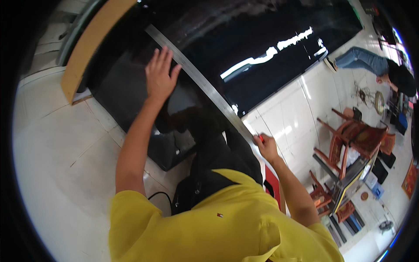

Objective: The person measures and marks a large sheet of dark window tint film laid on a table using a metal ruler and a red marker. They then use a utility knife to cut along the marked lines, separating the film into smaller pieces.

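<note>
A long metal straightedge (203, 83) lies slantwise across a glossy black sheet (124, 83). My left hand (160, 77) rests flat with its fingers spread, the fingertips at the upper part of the straightedge. Near the straightedge's lower end, my right hand (267, 148) is closed around a small red object (261, 138). Only a bit of red shows between the fingers, so its kind is hidden. On the left, the black sheet hangs over the edge nearest me.
A tan wooden board edge (72, 83) borders the sheet at left. White tiled floor (52, 131) lies around. To the right stand wooden chairs (360, 135) by a table. A person in jeans (364, 57) is at the far right. A dark cable (162, 193) lies near my left side.
</note>
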Motion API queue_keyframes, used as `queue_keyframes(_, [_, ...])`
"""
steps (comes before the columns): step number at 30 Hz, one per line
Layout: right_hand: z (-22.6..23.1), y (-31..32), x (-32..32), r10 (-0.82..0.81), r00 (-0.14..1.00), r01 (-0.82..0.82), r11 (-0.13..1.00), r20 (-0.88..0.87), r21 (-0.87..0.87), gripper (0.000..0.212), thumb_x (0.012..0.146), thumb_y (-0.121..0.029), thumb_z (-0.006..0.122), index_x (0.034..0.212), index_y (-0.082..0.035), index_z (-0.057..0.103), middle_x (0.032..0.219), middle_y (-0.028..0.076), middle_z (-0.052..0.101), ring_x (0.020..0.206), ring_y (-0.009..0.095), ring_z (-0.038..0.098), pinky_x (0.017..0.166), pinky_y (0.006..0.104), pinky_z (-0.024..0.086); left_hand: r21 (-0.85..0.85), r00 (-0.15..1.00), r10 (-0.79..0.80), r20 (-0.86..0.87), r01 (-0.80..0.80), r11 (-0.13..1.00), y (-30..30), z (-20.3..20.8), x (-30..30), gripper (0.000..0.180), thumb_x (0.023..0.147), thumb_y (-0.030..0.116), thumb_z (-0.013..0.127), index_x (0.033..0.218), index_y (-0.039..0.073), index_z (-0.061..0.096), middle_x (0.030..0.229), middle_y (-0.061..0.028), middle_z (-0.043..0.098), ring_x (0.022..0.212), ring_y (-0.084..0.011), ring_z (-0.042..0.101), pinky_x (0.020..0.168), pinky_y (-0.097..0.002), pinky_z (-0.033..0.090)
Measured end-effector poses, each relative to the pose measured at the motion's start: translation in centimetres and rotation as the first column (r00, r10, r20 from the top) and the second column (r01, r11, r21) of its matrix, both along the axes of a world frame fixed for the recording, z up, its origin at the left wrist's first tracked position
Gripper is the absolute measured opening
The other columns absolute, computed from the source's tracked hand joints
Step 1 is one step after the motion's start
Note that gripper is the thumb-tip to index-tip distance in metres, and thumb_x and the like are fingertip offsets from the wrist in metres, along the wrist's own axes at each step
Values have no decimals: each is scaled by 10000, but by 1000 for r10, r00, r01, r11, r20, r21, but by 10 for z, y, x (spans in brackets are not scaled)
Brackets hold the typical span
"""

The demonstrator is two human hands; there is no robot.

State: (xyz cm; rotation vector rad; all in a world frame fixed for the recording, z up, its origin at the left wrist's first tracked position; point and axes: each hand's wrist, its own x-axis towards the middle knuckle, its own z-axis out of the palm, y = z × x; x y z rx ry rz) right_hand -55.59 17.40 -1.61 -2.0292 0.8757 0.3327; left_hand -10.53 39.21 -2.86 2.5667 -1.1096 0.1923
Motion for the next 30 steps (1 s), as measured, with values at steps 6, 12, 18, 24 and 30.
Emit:
queue_keyframes(6, [24,3,47,82,989,-54,976,125,-211,298,996,-307,740,876,-35,720,763,184,657,729,423,646,654,496,510,6,1000,7,-13,-7,1000,-2,13,-1,591,1036,396,669,1541,106,565,1662,-92,478,1560,-340,396,1208,-509,349])
queue_keyframes(12, [37,15,119,95,995,-98,954,-23,-285,438,975,-439,762,833,-31,693,732,192,658,674,428,649,614,506,515,-20,999,7,-48,-8,1000,0,18,0,593,1023,390,689,1527,100,575,1656,-87,485,1539,-348,421,1188,-504,369])
queue_keyframes(18, [49,25,146,50,979,-97,966,-196,-241,565,959,-526,760,781,-1,651,735,236,687,718,455,684,649,476,540,56,996,25,-85,-20,998,2,22,4,606,1026,443,658,1557,174,548,1691,-23,431,1554,-357,383,1219,-522,348])
queue_keyframes(24, [53,26,149,72,981,-125,948,-182,-293,523,958,-474,791,807,18,696,682,240,667,601,425,642,605,445,521,104,995,32,-94,-22,994,-1,27,3,623,1032,435,647,1590,193,508,1710,-4,397,1563,-352,367,1241,-527,312])
queue_keyframes(30, [52,25,149,75,983,-124,945,-170,-304,529,959,-477,787,797,17,692,656,234,655,581,432,628,586,448,516,101,994,41,-105,-31,994,-2,26,3,621,1028,424,655,1585,191,512,1715,-3,386,1567,-353,361,1244,-526,310])
